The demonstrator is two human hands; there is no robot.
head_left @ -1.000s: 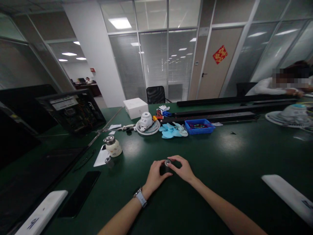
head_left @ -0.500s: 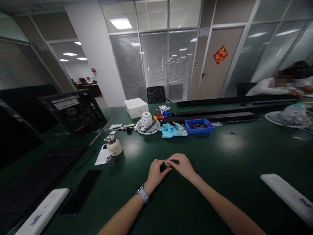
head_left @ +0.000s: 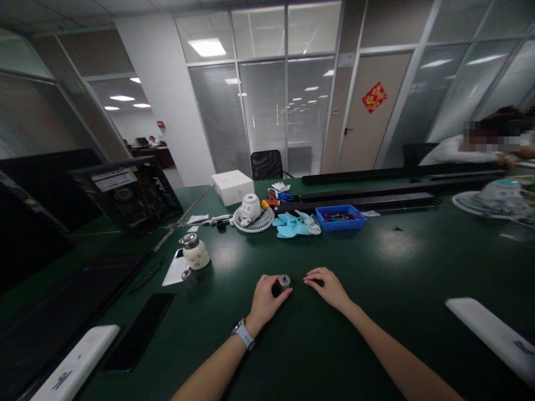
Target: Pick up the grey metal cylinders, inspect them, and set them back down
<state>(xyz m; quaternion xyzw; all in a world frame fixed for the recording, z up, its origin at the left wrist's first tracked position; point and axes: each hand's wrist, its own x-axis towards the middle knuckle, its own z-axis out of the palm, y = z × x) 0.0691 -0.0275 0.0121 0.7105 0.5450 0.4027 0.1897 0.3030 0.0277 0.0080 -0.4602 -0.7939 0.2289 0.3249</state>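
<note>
Metal cylinder (head_left: 285, 281) upright over the green surface (head_left: 288, 356), pinched by our left grip (head_left: 264, 296).
We see a small grey body, lower part mostly hidden, with shiny ringed top and darker centre. Our right grip (head_left: 331, 288) hangs near, fingertips spread slightly.

left fingers (head_left: 284, 296) around a small metal cylinder (head_left: 285, 282), right fingers (head_left: 315, 273) apart from it, green table (head_left: 388, 284) beneath

Metallic cylinder (head_left: 285, 280); smooth, glossy tabletop (head_left: 397, 278); plastic tray (head_left: 343, 225).
</note>
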